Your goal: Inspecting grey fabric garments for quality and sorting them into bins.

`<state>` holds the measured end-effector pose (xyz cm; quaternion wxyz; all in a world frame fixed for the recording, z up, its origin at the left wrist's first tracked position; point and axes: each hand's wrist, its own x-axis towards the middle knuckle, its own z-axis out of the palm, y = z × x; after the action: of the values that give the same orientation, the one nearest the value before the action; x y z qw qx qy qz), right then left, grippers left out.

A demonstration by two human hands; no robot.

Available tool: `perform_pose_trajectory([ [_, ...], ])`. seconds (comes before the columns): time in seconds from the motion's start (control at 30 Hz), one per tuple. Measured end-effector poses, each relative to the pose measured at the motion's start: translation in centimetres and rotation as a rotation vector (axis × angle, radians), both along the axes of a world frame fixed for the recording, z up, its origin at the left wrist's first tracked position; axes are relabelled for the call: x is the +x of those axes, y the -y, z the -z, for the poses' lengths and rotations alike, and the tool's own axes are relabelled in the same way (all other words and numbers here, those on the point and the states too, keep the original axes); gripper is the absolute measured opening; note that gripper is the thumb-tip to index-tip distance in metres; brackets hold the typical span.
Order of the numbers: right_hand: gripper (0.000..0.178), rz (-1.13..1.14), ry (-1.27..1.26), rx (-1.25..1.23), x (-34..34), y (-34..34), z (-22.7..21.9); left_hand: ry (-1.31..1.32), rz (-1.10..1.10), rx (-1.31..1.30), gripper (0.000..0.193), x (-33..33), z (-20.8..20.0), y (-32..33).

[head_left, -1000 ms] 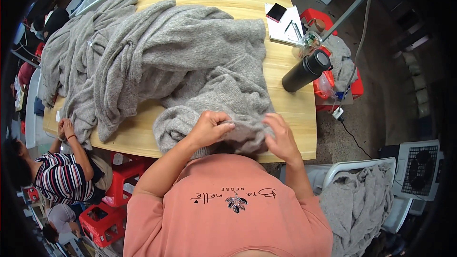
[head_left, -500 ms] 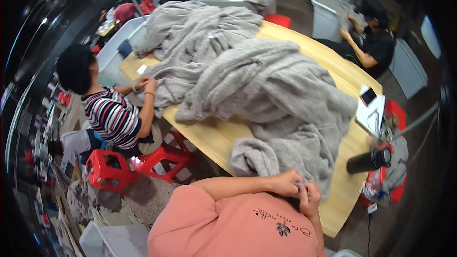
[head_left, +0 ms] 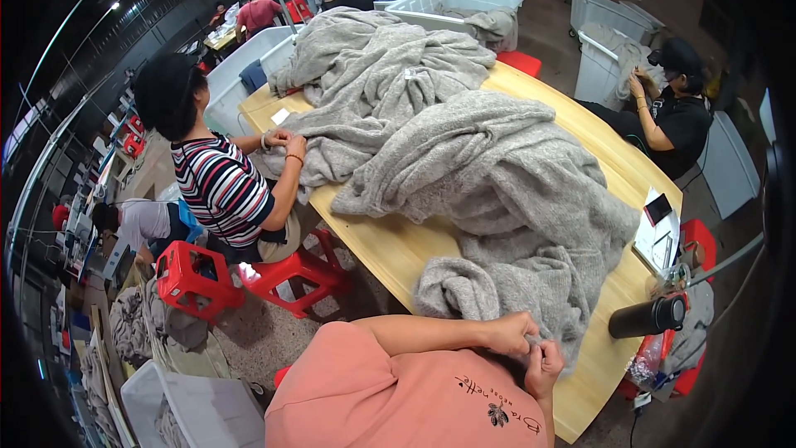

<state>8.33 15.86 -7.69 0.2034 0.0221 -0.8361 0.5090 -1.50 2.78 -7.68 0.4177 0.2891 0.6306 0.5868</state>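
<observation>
Close in front of my chest, my left hand (head_left: 510, 333) and my right hand (head_left: 545, 367) pinch a small bit of grey knitted fabric (head_left: 531, 270) between their fingertips. The two hands nearly touch, the left a little farther forward. From there the fabric, a fuzzy heathered knit, runs up onto the wooden table (head_left: 398, 250) and joins a large heap. A rolled fold of it lies just beyond my left wrist. Exactly which edge sits in my fingers is too small to make out.
A black bottle (head_left: 647, 318) stands at the table's right, near papers with a phone (head_left: 657, 210). At left, a person in a striped shirt (head_left: 220, 191) handles the same heap beside red stools (head_left: 197, 282). Another person (head_left: 676, 116) sits at right. White bins (head_left: 452, 2) stand beyond.
The whole view has shifted, so everything sits lower and farther right. My hands still pinch the fabric in much the same pose.
</observation>
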Motion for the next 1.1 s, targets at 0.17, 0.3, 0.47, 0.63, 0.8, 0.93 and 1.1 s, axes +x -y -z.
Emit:
perform_pose_trajectory([
  [0.17,0.008,0.188,-0.11,0.133,1.2,-0.6,0.1,0.335,-0.159,0.112,0.01,-0.5,-0.1,0.1],
  [0.3,0.031,0.128,0.026,0.346,3.9,-1.7,2.1,0.458,-0.377,0.168,0.013,-2.2,-0.3,0.3],
  [0.47,0.03,0.232,0.036,0.441,4.3,-2.6,6.3,0.506,-0.466,0.235,0.011,-3.1,-0.9,0.5],
  [0.63,0.019,0.301,0.305,-0.535,4.2,-4.2,8.3,0.549,-0.518,0.296,0.011,-3.7,-1.1,0.9],
  [0.8,0.038,-0.068,0.267,-0.397,3.9,-4.0,1.7,0.639,-0.683,0.444,0.009,-5.3,-0.7,2.2],
  [0.93,0.033,0.198,0.195,0.191,3.0,-4.1,2.4,0.76,-0.708,0.486,0.007,-5.7,-1.2,2.8],
  [1.1,0.028,0.273,0.137,-0.009,3.4,-5.1,3.8,0.756,-0.705,0.497,0.007,-5.6,-2.4,3.7],
])
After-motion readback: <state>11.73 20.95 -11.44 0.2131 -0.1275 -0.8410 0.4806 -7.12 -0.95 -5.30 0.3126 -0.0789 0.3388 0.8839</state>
